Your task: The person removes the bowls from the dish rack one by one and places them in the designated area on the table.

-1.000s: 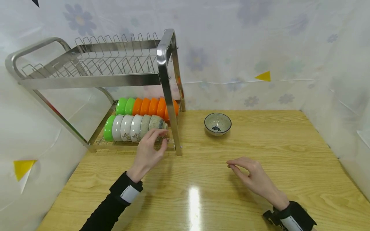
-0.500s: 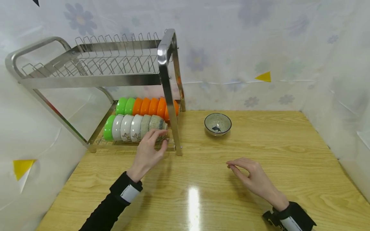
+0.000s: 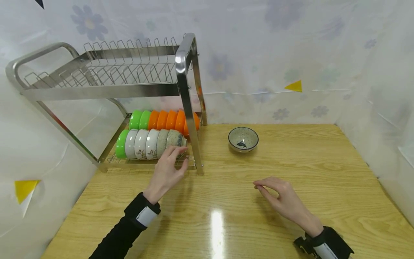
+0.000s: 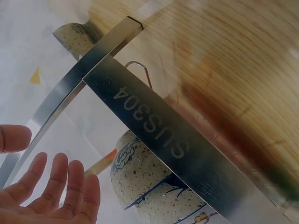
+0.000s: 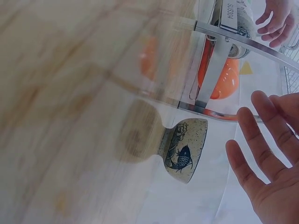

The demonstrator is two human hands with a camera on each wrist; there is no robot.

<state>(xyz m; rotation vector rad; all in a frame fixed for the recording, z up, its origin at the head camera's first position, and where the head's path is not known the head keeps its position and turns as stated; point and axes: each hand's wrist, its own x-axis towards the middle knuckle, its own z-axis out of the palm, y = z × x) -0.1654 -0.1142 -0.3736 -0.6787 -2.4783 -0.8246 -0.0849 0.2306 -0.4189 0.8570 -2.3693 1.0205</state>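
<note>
My left hand hovers at the front right of the rack's lower tier, its fingers loosely bent and nothing between them and the thumb. Just behind its fingertips stands a speckled bowl, on edge at the right end of the front row. In the left wrist view, that hand is beside the speckled bowl. Over the table floats my right hand, relaxed, thumb near the fingertips, holding nothing. Beyond it sits an upright speckled bowl with a dark rim and a fish drawing, also seen in the right wrist view.
A two-tier steel dish rack stands at the left; wire dividers fill its upper tier. Behind the front row of green, white and speckled bowls is a row of green and orange bowls. A flowered sheet backs the wooden table.
</note>
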